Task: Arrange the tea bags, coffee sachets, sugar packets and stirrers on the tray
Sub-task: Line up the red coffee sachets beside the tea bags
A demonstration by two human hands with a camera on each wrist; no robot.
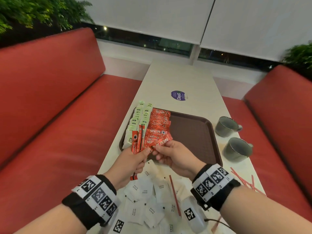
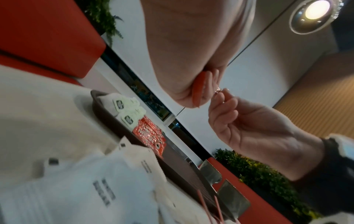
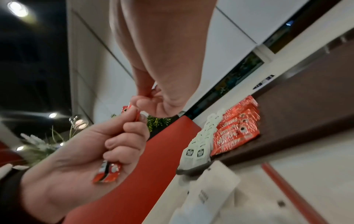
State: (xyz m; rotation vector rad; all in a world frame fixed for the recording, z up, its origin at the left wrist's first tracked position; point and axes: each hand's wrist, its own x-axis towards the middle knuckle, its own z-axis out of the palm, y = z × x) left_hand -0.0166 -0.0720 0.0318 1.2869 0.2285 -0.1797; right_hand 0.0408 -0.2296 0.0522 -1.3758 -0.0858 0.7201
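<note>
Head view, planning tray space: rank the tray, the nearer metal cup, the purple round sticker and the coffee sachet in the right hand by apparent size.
1. tray
2. nearer metal cup
3. and 4. coffee sachet and purple round sticker: look alike; the sticker lies farther, so unranked.

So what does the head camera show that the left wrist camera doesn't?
Only the head view shows the round purple sticker on the white table and the fan of red coffee sachets that the left hand grips. Only the left wrist view shows a round ceiling lamp. Both show the brown plastic tray with white tea bags, and the right hand pinching a sachet.
</note>
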